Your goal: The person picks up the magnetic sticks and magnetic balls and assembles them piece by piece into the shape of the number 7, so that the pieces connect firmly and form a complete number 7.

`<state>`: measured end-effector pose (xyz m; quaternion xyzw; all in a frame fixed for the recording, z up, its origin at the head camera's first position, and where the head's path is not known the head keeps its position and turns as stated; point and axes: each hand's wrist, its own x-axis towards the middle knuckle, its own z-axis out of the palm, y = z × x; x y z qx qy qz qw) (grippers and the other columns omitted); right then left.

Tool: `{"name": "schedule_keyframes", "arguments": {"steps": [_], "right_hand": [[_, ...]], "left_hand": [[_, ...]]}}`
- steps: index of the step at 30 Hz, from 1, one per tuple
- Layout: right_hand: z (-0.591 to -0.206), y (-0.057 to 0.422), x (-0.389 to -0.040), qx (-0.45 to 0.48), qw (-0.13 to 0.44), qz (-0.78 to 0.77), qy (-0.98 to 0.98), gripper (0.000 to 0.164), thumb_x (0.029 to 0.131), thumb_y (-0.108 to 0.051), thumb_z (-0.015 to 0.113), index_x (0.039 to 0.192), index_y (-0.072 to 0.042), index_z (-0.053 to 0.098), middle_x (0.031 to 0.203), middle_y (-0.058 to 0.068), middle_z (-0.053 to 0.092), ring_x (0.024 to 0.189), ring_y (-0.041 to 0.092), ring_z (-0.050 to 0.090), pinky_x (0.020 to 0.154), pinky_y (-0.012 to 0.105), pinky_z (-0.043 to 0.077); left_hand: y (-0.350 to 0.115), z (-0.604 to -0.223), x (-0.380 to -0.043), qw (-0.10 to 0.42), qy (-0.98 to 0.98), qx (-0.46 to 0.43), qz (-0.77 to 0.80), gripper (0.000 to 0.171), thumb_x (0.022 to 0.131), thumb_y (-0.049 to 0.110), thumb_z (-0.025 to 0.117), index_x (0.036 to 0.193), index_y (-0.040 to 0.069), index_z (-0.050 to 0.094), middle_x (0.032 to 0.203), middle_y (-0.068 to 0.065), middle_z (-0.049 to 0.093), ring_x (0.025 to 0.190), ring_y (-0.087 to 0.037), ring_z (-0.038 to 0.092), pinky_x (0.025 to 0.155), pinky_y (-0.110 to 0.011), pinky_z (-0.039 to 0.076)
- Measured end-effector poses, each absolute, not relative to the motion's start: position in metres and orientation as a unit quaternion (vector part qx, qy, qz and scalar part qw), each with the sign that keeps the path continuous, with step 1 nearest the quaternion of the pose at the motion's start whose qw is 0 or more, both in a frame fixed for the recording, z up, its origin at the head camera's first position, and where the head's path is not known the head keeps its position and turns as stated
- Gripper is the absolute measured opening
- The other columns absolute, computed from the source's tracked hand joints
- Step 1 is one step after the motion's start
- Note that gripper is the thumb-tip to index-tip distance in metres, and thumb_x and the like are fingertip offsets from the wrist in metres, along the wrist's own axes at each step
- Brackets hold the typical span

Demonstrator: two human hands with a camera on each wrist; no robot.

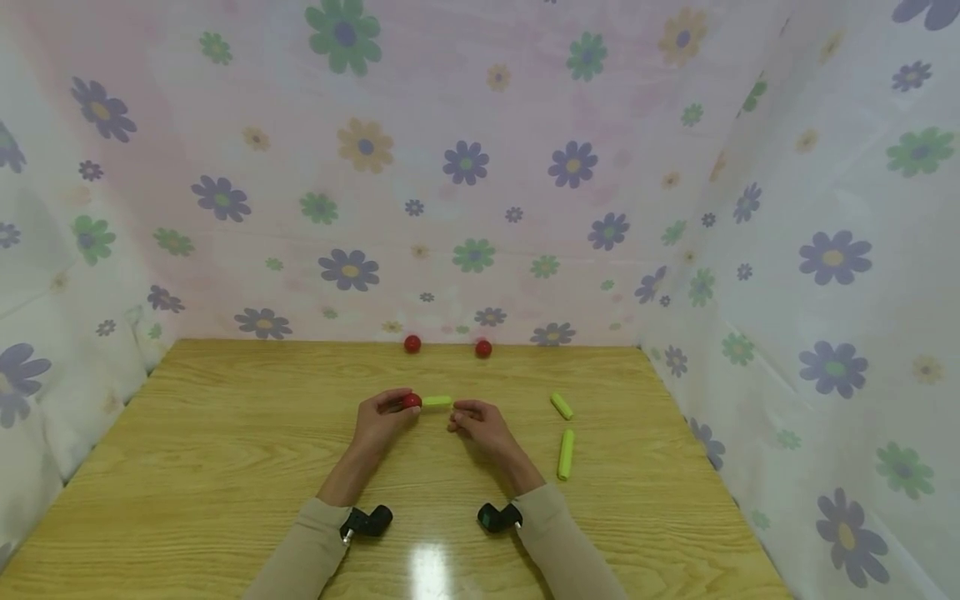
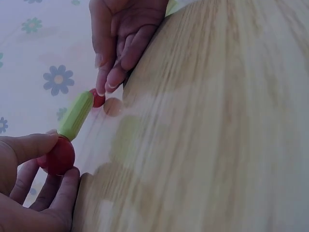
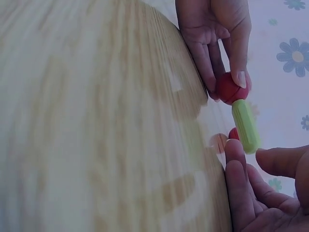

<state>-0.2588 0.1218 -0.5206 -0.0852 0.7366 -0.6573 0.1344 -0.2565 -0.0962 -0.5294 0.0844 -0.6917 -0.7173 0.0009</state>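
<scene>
My left hand (image 1: 381,423) pinches a red ball (image 2: 60,157) between thumb and fingers, low over the wooden table. A short light-green stick (image 1: 437,402) sticks out of this ball toward the right. Close to the stick's free end is my right hand (image 1: 483,429), thumb and fingers apart with nothing gripped. In the right wrist view the right thumb (image 3: 280,162) comes very near the stick's tip; whether it touches cannot be told. The ball's far side is hidden by the left fingers.
Two more red balls, one left (image 1: 412,343) and one right (image 1: 483,349), lie at the table's back edge. Right of my hands lie a short green stick (image 1: 562,406) and a longer green stick (image 1: 566,454). Flowered cloth (image 1: 420,275) surrounds the table (image 1: 225,433) at back and sides.
</scene>
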Motion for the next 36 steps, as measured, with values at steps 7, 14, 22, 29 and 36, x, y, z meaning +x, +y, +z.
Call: {"name": "schedule_keyframes", "arguments": {"steps": [7, 14, 22, 29, 36], "right_hand": [[-0.521, 0.126, -0.257, -0.088, 0.142, -0.674, 0.720, 0.036, 0.106, 0.000, 0.047, 0.138, 0.018, 0.048, 0.125, 0.035, 0.062, 0.108, 0.028, 0.070, 0.097, 0.031, 0.055], [-0.522, 0.131, -0.256, -0.091, 0.151, -0.688, 0.704, 0.037, 0.106, 0.001, 0.047, 0.140, 0.017, 0.047, 0.127, 0.034, 0.060, 0.108, 0.023, 0.070, 0.094, 0.027, 0.055], [-0.516, 0.140, -0.254, -0.125, 0.176, -0.639, 0.739, 0.038, 0.106, 0.000, 0.048, 0.140, 0.016, 0.047, 0.131, 0.032, 0.057, 0.116, 0.034, 0.066, 0.100, 0.034, 0.054], [-0.513, 0.145, -0.253, -0.126, 0.165, -0.613, 0.762, 0.036, 0.106, 0.000, 0.048, 0.138, 0.016, 0.049, 0.128, 0.032, 0.059, 0.110, 0.034, 0.067, 0.097, 0.037, 0.056], [-0.509, 0.151, -0.254, -0.130, 0.150, -0.593, 0.781, 0.036, 0.106, -0.002, 0.049, 0.136, 0.017, 0.049, 0.122, 0.031, 0.060, 0.101, 0.034, 0.070, 0.089, 0.037, 0.059]], "left_hand": [[-0.105, -0.528, -0.256, 0.007, -0.700, 0.064, -0.711, 0.041, 0.087, 0.009, 0.081, 0.126, 0.001, 0.070, 0.127, -0.022, 0.068, 0.115, -0.028, 0.066, 0.080, -0.021, 0.056], [-0.115, -0.525, -0.258, 0.012, -0.696, 0.062, -0.715, 0.042, 0.088, 0.007, 0.079, 0.128, 0.002, 0.069, 0.128, -0.022, 0.067, 0.114, -0.027, 0.068, 0.079, -0.022, 0.057], [-0.115, -0.528, -0.259, 0.004, -0.704, 0.062, -0.707, 0.043, 0.085, 0.003, 0.081, 0.127, 0.001, 0.070, 0.125, -0.020, 0.069, 0.112, -0.023, 0.066, 0.078, -0.017, 0.054], [-0.112, -0.529, -0.258, -0.003, -0.694, 0.072, -0.717, 0.043, 0.086, 0.004, 0.081, 0.127, 0.003, 0.070, 0.128, -0.020, 0.068, 0.113, -0.022, 0.065, 0.080, -0.018, 0.054], [-0.111, -0.528, -0.253, 0.009, -0.695, 0.071, -0.716, 0.044, 0.086, 0.005, 0.081, 0.128, 0.003, 0.070, 0.130, -0.020, 0.066, 0.118, -0.027, 0.063, 0.080, -0.016, 0.054]]}}
